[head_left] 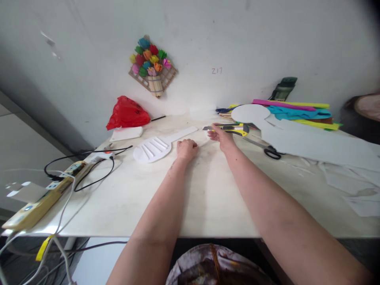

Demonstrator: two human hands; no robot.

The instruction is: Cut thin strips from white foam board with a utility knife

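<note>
My left hand [187,149] rests on the table with its fingers curled together, at a thin pale strip [204,143] that runs faintly towards my right hand. My right hand [220,137] has its fingers bent inward, and what they hold, if anything, is too small to make out. Directly behind it is a yellow and black utility knife [234,128], its blade pointing left; one finger overlaps it, and I cannot tell whether it is gripped. Left of my left hand lies a white paddle-shaped cutout [152,156] with several narrow white strips [160,144] on its round end.
Scissors [271,152] lie to the right, beside large white sheets [308,138] and scraps. Rolled coloured material [299,113] is stacked behind. At left are a power strip [50,194] with cables, a red plastic bag [127,113] and a white pad [126,133].
</note>
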